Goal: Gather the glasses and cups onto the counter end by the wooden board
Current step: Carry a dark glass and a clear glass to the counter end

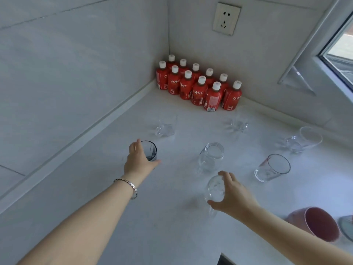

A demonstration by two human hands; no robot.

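Note:
My left hand (138, 159) wraps around a dark-rimmed striped glass (150, 151) standing on the white counter (172, 226). My right hand (232, 197) grips a clear stemmed glass (214, 189) near the front. Between them stands a clear glass jar (211, 156). A tumbler with a reddish rim (273, 168) stands to the right. Further back sit two clear cut glasses (165, 127) (238, 124) and a clear bowl-shaped glass (304, 139). A pink cup (317, 223) stands at the right edge. No wooden board is in view.
Several red juice bottles (198, 86) with white caps fill the back corner. Walls close the counter on the left and behind. A power socket (226, 19) is on the back wall, a window (338, 50) at the right. The counter's front edge (222, 254) shows at the bottom.

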